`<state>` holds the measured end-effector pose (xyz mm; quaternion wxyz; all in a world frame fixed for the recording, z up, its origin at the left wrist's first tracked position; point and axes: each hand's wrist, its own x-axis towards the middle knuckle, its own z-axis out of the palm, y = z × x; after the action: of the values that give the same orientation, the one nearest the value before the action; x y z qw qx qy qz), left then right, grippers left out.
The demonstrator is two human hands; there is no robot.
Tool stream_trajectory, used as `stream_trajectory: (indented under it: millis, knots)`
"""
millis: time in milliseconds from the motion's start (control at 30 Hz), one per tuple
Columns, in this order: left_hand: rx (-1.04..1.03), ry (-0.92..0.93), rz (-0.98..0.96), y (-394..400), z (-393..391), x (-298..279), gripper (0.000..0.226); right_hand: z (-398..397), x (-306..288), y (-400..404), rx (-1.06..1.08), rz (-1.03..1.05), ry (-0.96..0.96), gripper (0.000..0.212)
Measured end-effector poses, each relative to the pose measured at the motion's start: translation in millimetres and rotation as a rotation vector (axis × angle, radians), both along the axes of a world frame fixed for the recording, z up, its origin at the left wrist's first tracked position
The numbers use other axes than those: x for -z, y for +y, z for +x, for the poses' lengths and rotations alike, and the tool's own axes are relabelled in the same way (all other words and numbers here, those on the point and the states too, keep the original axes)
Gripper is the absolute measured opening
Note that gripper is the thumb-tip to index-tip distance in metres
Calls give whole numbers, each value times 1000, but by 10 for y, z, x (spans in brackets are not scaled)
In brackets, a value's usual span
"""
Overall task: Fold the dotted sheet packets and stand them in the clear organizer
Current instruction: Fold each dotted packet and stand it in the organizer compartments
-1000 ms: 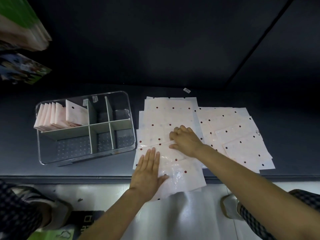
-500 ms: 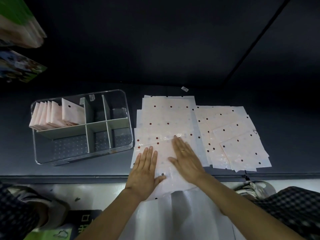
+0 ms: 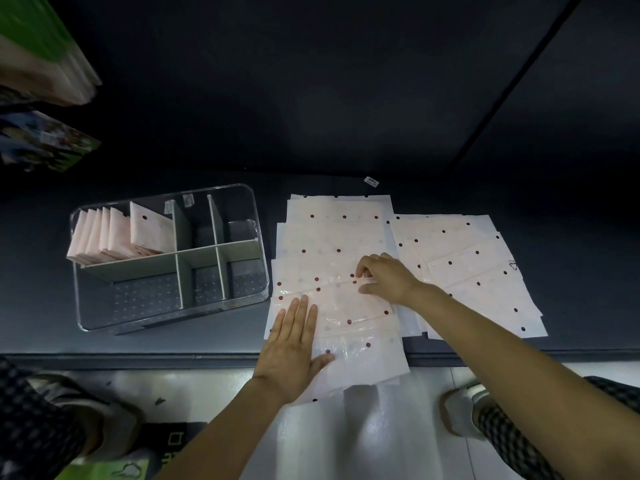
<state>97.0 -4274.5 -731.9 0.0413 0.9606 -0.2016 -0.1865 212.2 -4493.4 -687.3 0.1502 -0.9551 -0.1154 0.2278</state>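
Pale pink dotted sheet packets (image 3: 332, 237) lying flat, folded packets (image 3: 114, 237) upright in clear organizer (image 3: 166, 317)

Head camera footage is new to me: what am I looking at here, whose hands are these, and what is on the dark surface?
There is no machine; one camera worn on a person's head looks down at their bare hands. The left hand lies flat, pressing the near end of a dotted sheet packet. The right hand pinches that packet's far edge, apparently mid-fold. More flat packets lie spread on the dark surface. To the left stands the clear organizer, with folded packets standing in its far-left compartment.
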Motion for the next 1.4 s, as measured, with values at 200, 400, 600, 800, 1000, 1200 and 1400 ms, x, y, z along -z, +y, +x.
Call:
stream_trajectory:
  millis: [200, 400, 600, 800, 1000, 1200, 1400]
  knots:
    - [-3, 7, -57, 44, 40, -56, 83, 52, -90, 40, -57, -74, 57, 19]
    - [-25, -151, -186, 49, -19, -200, 78, -377, -240, 47, 348, 182, 221, 9]
    - [78, -301, -340, -28, -132, -258, 71, -1178, -235, 332, 1136, 907, 579, 17]
    - [33, -259, -403, -21, -147, -289, 58, -1429, -241, 431, 1025, 882, 674, 13]
    - [-166, -72, -513, -15, -44, -229, 29, -1239, -209, 93, 286, 408, 66, 56]
    - [-422, 65, -568, -65, 79, -184, 21, -1077, -14, 227, 338, 458, 75, 21]
    - [-607, 116, -701, -123, 109, -248, 41, -929, 116, 375, 638, 420, 84, 13]
